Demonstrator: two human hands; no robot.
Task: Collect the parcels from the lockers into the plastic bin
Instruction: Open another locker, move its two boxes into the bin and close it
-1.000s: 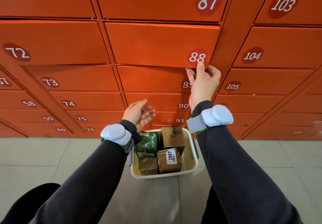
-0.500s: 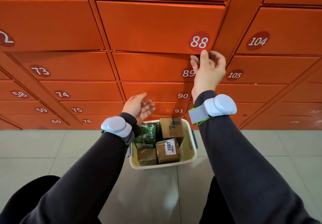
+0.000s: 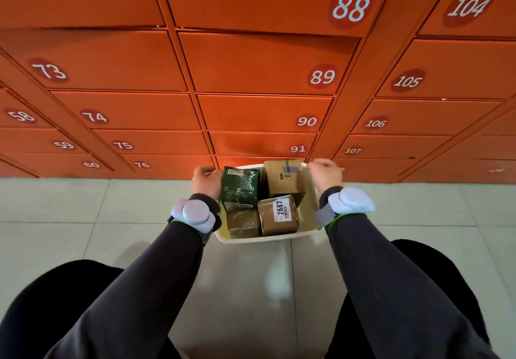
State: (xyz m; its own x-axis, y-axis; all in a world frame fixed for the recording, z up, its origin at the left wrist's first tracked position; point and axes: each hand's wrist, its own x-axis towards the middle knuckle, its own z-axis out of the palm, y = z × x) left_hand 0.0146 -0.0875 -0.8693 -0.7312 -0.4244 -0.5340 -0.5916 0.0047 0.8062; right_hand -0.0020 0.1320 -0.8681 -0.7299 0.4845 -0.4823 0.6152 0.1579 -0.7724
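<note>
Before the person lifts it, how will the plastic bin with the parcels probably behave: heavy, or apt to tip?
The plastic bin holds four parcels, so it is probably moderately heavy. The left hand and right hand are at opposite sides, which should keep it level. The green packet stands tall above the rim and may lean if the bin tilts.

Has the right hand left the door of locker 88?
Yes. The right hand dropped from locker 88 to the plastic bin's right edge.
</note>
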